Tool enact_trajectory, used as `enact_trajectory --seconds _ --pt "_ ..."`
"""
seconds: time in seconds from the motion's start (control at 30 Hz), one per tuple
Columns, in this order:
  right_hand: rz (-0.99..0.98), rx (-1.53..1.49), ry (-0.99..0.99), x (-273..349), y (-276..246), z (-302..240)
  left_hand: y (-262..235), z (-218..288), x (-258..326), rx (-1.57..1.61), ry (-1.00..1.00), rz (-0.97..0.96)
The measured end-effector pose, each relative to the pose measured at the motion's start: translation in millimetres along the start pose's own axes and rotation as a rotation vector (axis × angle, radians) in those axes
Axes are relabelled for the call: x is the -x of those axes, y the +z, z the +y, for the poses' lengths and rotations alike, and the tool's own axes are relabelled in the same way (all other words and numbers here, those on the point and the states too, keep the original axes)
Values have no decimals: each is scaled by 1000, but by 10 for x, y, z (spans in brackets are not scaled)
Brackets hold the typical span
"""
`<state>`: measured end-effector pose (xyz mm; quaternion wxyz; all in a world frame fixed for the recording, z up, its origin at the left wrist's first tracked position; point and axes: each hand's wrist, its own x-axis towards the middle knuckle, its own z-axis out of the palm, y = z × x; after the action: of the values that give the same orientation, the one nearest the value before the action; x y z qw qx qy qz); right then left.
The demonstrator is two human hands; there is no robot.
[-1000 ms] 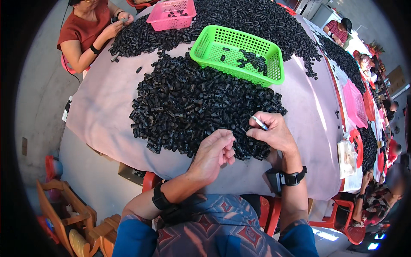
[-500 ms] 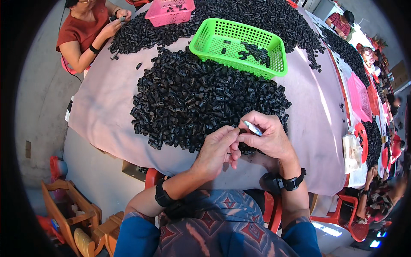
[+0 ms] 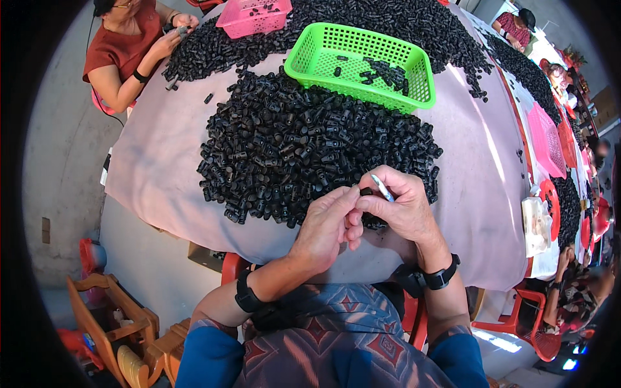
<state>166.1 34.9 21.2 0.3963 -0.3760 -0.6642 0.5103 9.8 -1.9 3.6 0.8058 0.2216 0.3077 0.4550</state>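
Centre of frame, slightly right: both hands meet over the near edge of the heap of black parts [image 3: 310,152]. The left hand [image 3: 326,226] has its fingertips closed in a pinch on one small black part [image 3: 366,191], thumb and forefinger drawn together, the other fingers curled under. The right hand [image 3: 404,207] touches the same part from the other side and pinches a thin pale tool [image 3: 381,187] between thumb and forefinger; its tip points up and left toward the part. Whether the tool's tip is inside the part or only against it, I cannot tell.

Judgement on handling: the part looks like moulded plastic, stiff and very light, probably smooth enough to slip or roll if gripped loosely. Best taken by its sides between two fingertips, leaving the end facing the tool free. It seems unlikely to break under finger pressure.

Surroundings: the heap lies on a pale pink cloth [image 3: 162,155] covering the table. Beyond the heap, upper centre, a green basket [image 3: 420,87] holds a few of the same black parts. A pink basket [image 3: 242,19] sits at the top edge, left of centre. Upper left, another person in a red top [image 3: 123,48] sits at the table with hands at a further heap. More pink and red baskets and other seated people run along the right rim. A wooden chair [image 3: 107,317] stands lower left.
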Motion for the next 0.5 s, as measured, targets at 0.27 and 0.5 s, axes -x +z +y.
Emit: enact_trajectory --seconds 0.27,0.5 --pt "-63 -130 23 -21 -74 77 -30 -3 -38 15 6 -55" --pt "-5 -273 121 -24 -51 52 -21 19 -18 122 4 -73"
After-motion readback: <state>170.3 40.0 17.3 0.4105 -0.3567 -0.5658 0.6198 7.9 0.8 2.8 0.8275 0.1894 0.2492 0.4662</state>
